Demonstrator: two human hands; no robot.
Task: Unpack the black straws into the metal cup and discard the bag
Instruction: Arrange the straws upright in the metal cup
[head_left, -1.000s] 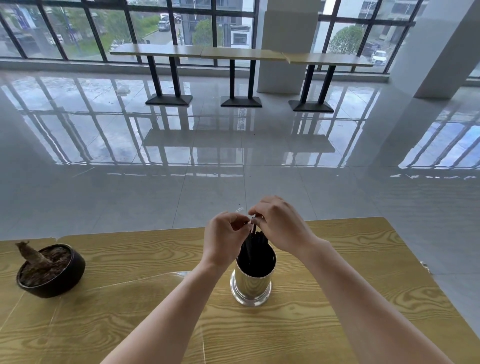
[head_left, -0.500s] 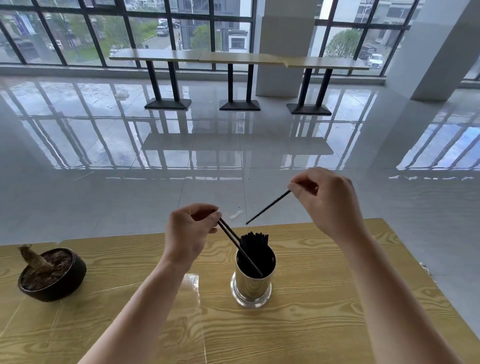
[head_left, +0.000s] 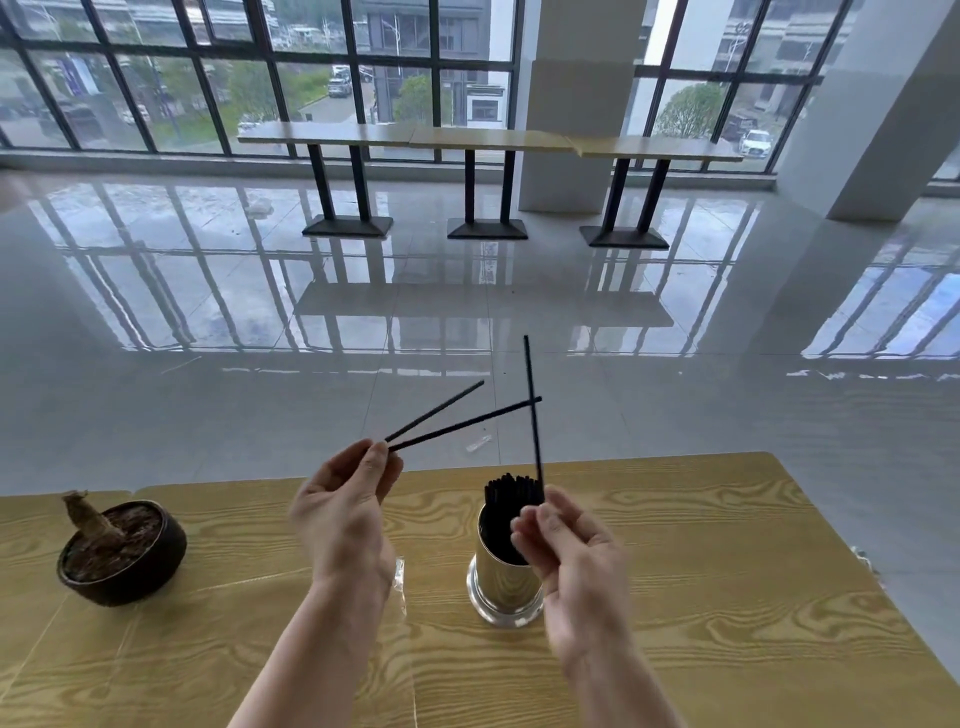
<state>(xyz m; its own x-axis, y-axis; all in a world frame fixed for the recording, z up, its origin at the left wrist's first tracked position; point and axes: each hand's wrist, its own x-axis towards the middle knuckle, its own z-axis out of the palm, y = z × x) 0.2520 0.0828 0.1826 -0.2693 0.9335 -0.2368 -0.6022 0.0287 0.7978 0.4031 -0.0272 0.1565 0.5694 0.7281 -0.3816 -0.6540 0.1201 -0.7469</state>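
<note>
Since a second ago, when both hands worked together right over the cup's mouth, they have drawn apart with loose straws lifted out of the bundle. The left hand (head_left: 345, 501), left of centre, now pinches two black straws (head_left: 457, 423) at their lower ends, so they fan up and to the right above the desk (head_left: 727, 545). The right hand (head_left: 569, 545), just in front of the metal cup (head_left: 506, 587), is closed on a single straw (head_left: 533, 415) held nearly upright, its top crossing one of the left hand's straws. The cup stands at lower centre, already packed with the bundle of black straws (head_left: 511, 488) sticking above its rim.

That suggests the unpacking is nearly done, with three strays left to drop in. A thin clear strip (head_left: 400, 577) lies on the desk beside the left wrist; it may be the bag, though the view is too poor to be sure. Discarding it remains. A dark plant pot (head_left: 124, 556) sits at lower left.
</note>
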